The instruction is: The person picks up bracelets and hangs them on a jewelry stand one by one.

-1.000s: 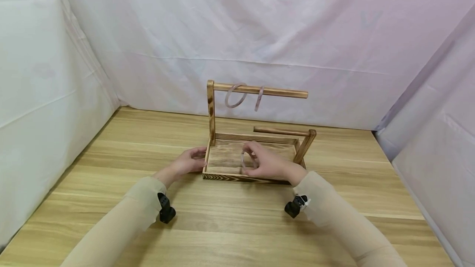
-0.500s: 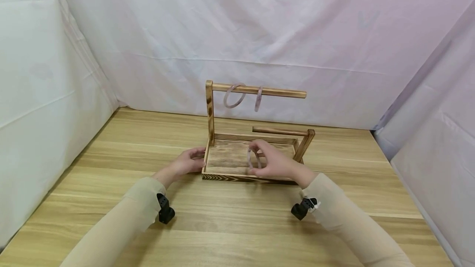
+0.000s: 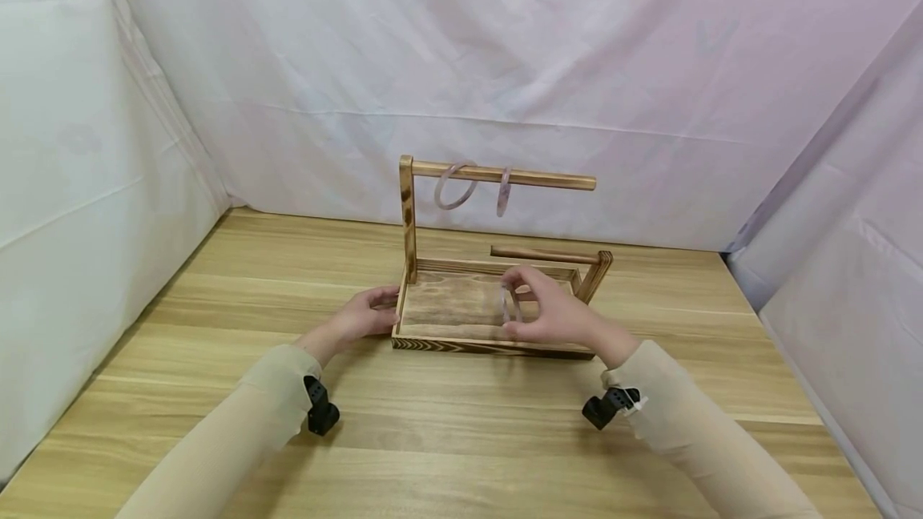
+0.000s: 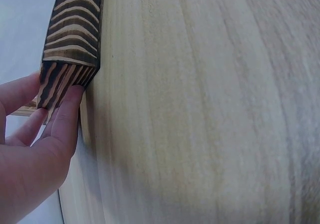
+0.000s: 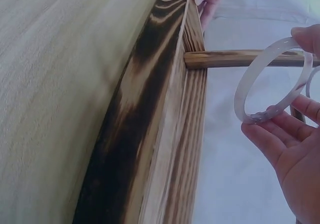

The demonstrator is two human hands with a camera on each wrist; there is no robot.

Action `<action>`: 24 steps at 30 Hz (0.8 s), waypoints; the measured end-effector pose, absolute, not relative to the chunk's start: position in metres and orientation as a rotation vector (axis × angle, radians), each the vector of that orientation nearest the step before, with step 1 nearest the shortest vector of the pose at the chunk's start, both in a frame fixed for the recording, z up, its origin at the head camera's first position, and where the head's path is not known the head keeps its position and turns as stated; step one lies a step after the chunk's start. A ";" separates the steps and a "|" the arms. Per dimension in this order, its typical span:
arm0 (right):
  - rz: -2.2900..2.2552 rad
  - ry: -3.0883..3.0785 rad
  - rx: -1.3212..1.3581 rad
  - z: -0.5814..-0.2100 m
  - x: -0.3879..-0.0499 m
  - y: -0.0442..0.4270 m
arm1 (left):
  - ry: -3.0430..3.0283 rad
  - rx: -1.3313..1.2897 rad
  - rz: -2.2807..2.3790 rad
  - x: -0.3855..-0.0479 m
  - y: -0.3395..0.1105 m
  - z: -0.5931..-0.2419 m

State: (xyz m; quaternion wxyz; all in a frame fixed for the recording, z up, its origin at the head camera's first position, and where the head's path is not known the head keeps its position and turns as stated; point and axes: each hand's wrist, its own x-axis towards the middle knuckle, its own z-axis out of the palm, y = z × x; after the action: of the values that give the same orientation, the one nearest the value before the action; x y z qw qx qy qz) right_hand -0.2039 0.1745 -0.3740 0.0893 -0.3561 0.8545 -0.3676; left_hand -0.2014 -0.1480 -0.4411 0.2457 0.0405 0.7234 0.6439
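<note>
My right hand [image 3: 551, 315] pinches a pale, translucent bangle [image 5: 242, 92] between thumb and fingers. It holds the ring above the right half of a wooden tray [image 3: 490, 347]. With its fingers fairly straight, my left hand [image 3: 360, 315] touches the tray's left end; the left wrist view shows the fingertips against the striped end wall [image 4: 65, 79]. Two more pinkish bangles, a left one [image 3: 438, 192] and a right one [image 3: 503, 192], hang on the tall upper bar [image 3: 555, 180] fixed to the tray's left side.
A lower wooden bar [image 3: 544, 255] reaches left from a short post [image 3: 593, 279] at the tray's right end. The tray stands on a wood-grain table [image 3: 447, 439]. White cloth [image 3: 505, 46] hangs behind and along both sides.
My right hand has moved to the right over the tray, carrying the bangle. The left hand stays at the tray's left end.
</note>
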 end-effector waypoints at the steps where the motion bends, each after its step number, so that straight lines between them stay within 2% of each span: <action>1: -1.104 2.540 -1.062 -0.374 -0.204 0.176 | 1.973 0.108 1.757 -0.201 -0.148 -0.441; 24: -1.252 2.601 -1.062 -0.352 -0.203 0.201 | 1.990 0.116 1.744 -0.202 -0.148 -0.441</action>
State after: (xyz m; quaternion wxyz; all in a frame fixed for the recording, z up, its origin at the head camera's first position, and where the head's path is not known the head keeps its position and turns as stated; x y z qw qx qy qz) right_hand -0.2031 0.2012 -0.3520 0.0329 -0.3451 0.8451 -0.4069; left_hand -0.2018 -0.1483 -0.4410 0.2439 0.0425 0.7287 0.6385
